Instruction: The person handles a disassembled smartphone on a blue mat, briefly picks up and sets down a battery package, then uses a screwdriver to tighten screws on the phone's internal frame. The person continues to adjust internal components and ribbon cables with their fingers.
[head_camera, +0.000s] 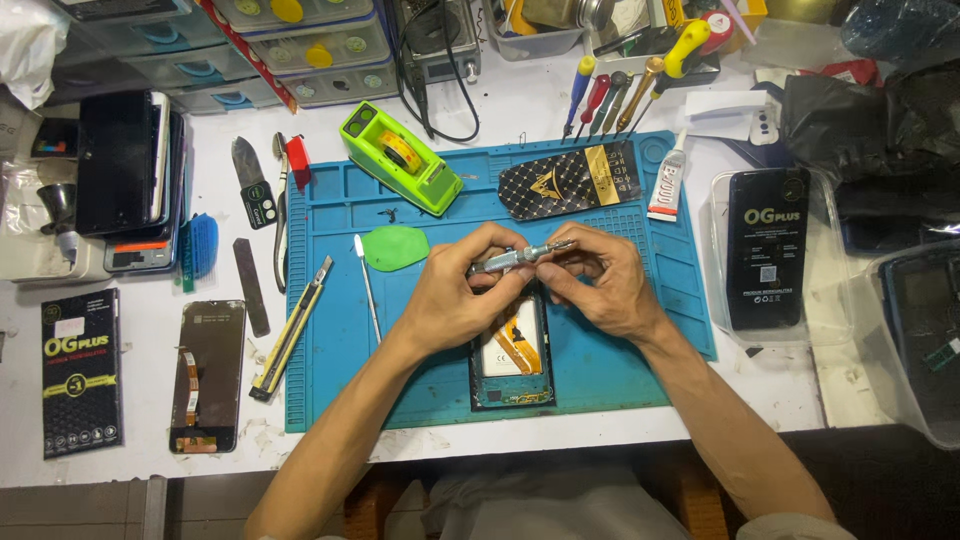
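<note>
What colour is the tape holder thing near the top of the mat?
The plastic tape dispenser is bright lime green, seen in the head view.

On my blue work mat (620, 370) sit a green tape dispenser (398, 157), a green pick (394, 247) and a glue tube (668, 185). Screwdrivers (610, 98) lie above it. Left, on the tabletop (140, 460), a phone screen (206, 375) rests beside a black box (82, 372).

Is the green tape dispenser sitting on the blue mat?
Yes, the green tape dispenser rests on the upper left part of the blue mat, beyond both hands.
</note>
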